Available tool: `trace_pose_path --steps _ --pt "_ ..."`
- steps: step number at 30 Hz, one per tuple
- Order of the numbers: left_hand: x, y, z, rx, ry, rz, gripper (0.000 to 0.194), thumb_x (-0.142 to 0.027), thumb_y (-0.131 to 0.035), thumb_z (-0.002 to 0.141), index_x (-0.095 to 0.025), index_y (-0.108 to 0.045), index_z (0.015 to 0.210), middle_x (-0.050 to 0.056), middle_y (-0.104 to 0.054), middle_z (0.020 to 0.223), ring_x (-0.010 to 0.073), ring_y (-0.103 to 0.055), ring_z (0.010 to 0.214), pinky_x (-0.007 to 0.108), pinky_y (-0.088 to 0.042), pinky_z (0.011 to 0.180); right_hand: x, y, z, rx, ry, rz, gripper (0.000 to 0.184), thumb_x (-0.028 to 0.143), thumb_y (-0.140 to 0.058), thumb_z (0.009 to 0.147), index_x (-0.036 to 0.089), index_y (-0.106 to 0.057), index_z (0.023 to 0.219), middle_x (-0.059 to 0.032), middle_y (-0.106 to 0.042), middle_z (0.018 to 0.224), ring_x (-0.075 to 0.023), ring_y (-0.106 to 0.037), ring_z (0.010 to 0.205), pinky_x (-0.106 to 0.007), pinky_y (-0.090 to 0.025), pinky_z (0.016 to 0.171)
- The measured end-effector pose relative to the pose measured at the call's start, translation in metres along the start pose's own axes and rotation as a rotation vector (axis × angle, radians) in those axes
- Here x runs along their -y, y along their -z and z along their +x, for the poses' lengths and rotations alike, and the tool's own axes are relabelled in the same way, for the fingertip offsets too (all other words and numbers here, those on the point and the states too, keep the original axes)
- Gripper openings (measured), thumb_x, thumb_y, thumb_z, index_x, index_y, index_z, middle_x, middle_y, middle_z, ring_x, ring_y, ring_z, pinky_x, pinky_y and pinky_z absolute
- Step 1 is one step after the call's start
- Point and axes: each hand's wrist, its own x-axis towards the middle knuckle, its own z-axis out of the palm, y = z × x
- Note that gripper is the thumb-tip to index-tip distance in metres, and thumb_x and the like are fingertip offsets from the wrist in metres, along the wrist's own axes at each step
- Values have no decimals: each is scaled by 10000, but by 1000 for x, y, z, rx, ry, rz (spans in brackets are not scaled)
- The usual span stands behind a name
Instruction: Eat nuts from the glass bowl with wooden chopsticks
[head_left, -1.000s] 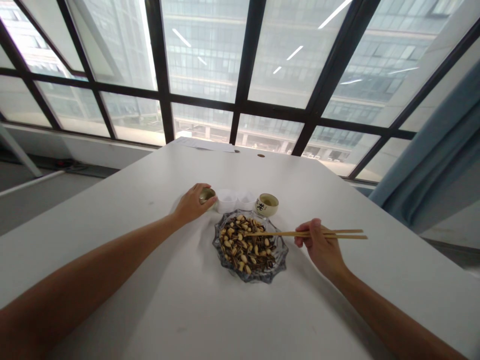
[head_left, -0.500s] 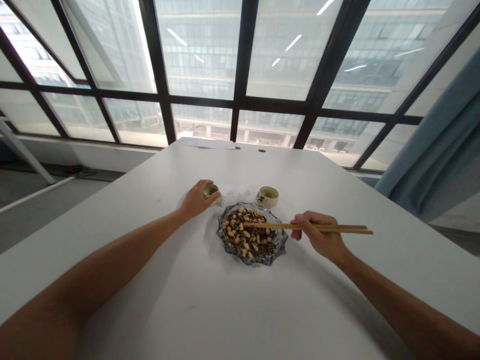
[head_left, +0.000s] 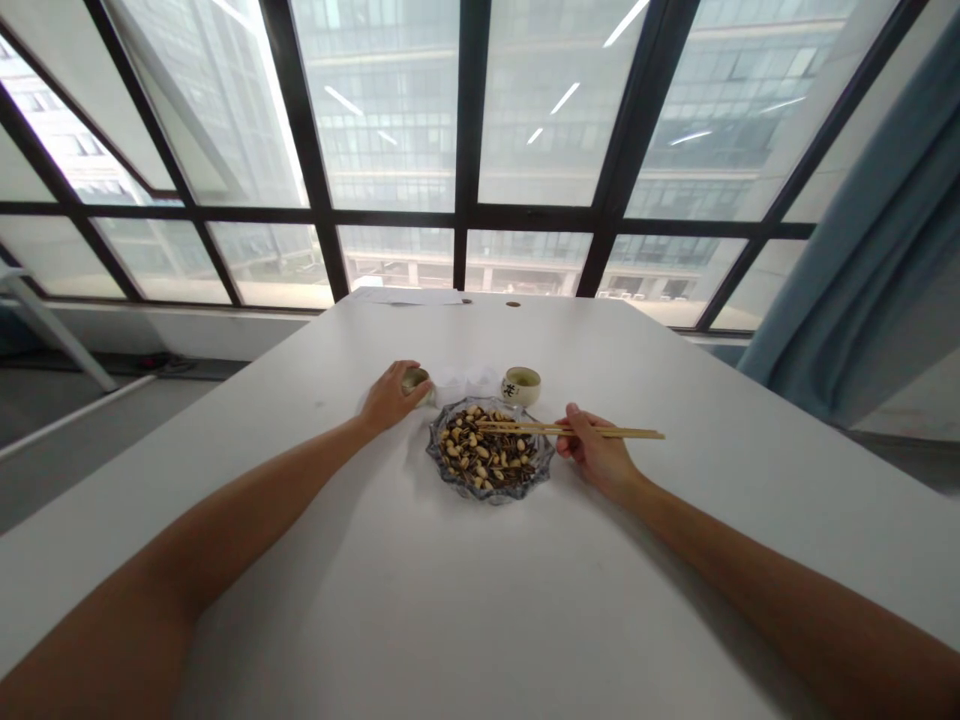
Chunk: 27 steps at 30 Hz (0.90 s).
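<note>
A scalloped glass bowl holds a mix of dark sunflower seeds and pale nuts. My right hand, to the right of the bowl, is closed on a pair of wooden chopsticks. Their tips reach over the seeds near the far side of the bowl; whether they pinch a nut is too small to tell. My left hand is wrapped around a small greenish teacup standing at the bowl's far left. A second teacup, marked with dark characters, stands behind the bowl to the right.
Between the two cups lies a whitish, translucent item, hard to make out on the white table. Papers lie at the table's far edge, by the windows. A blue curtain hangs at the right.
My view has tilted up and shifted slightly. The chopsticks have swung and their tips sit farther toward the back of the bowl. My left hand stays on the teacup.
</note>
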Motion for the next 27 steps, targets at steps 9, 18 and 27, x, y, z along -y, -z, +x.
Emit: trace_pose_path --steps 9,18,27 --pt "2 -3 -1 -22 -20 8 372 -454 -598 892 -199 -567 1161 108 -653 1171 246 -646 1057 425 -520 949 -7 0 4 -41 94 53 574 714 -798 627 158 -680 712 -21 -618 512 -137 -570 470 -259 -474 450" --pt "6 -5 -1 -16 -43 7 367 -448 -591 898 -211 -566 1177 102 -652 1187 237 -642 1076 423 -513 973 -8 -1 0 -41 134 15 520 683 -787 673 172 -700 713 -29 -636 543 -146 -580 506 -272 -491 485" --pt "3 -4 -1 -5 -7 3 429 -480 -599 885 -198 -541 1204 122 -661 1197 253 -655 1076 434 -519 973 -5 -1 2 -39 36 80 553 687 -843 576 164 -694 671 -16 -609 488 -130 -544 453 -252 -444 434"
